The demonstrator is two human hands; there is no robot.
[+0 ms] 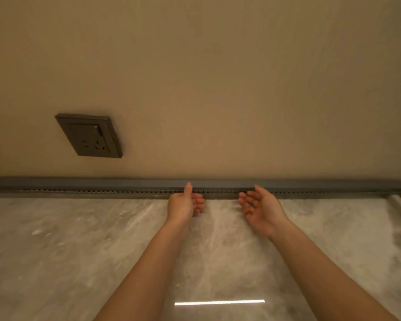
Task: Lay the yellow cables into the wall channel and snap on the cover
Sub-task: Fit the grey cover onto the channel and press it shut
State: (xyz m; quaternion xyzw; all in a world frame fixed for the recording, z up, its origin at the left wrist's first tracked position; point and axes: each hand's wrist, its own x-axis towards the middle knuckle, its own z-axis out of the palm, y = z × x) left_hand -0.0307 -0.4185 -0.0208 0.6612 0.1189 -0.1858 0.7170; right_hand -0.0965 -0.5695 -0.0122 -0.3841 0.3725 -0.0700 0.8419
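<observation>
cover (310,183) on channel (102,191) | inside hid. | L hand (185,203), R hand (261,206) touching

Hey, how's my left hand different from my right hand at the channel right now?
The left hand points its thumb straight up against the grey cover; the right hand slants its thumb toward it. The left hand's fingers curl inward more; the right hand shows an open, upturned palm. Both grip nothing, side by side at the channel.

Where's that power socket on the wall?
In the head view, the dark socket sits on the wall, upper left, above the grey channel cover and well to the left of the left hand.
</observation>
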